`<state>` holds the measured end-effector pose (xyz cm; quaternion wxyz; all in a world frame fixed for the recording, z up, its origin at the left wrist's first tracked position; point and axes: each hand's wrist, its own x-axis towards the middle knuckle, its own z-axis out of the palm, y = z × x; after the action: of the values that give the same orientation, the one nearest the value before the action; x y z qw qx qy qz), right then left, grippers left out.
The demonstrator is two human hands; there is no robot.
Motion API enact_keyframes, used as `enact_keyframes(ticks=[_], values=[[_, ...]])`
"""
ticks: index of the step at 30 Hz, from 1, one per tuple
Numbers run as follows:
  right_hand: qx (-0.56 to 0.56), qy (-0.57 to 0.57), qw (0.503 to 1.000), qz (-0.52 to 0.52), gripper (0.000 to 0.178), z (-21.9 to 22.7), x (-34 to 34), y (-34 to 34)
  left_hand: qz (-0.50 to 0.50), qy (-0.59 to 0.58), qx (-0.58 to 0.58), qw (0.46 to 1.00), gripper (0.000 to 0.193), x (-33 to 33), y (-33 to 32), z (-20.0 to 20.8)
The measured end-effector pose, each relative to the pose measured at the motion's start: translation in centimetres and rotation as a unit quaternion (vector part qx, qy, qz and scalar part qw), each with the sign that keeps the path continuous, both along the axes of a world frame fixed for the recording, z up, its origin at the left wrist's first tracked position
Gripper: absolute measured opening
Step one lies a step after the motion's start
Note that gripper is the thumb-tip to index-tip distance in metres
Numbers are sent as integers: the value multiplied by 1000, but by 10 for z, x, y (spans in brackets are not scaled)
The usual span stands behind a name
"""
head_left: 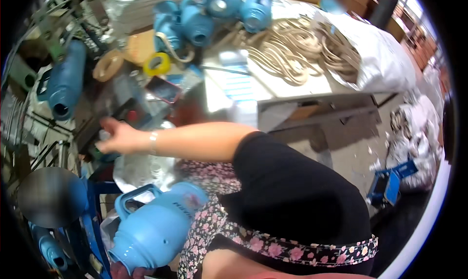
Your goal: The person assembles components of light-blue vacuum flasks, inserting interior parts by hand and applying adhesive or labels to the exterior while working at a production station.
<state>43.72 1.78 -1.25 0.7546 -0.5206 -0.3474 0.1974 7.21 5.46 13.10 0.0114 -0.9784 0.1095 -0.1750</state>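
A light-blue plastic thermos jug casing (158,225) with a side handle lies tilted against my lap, its narrow neck toward the lower left. My left hand (129,270) grips that neck end; only some fingers show at the lower edge. Across the workbench, my bare right arm stretches to the left. At its end my right hand (119,136) is slightly blurred, thumb and fingers apart, beside a small pale thing (103,134) that I cannot make out. Clear plastic wrapping (146,172) lies below that wrist.
Another blue casing (67,81) stands among metal machine parts at left. Several more (197,20) sit at the back, near yellow tape (157,63), a phone (164,89) and coiled beige straps (287,50). A white sack (380,55) is at right, a blue stool (387,184) below.
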Motion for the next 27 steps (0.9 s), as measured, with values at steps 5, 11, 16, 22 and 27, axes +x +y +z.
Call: enact_keyframes(ticks=[5,11,16,22,27], values=[[-310,42,950,7,35,-53,21,-222,-42,170,-86,981,34,43,-26,13],[-371,-169,825,-392,32,-79,122,-400,-17,138,21,990,43,74,-34,5],[-568,-255,484,-615,43,-79,178,-556,-54,149,-20,987,39,113,-61,8],[-671,-140,504,-526,38,-53,165,-605,26,222,86,971,58,161,-90,3],[-420,-271,531,-684,35,-18,199,-603,-33,279,101,954,42,197,-99,-1]])
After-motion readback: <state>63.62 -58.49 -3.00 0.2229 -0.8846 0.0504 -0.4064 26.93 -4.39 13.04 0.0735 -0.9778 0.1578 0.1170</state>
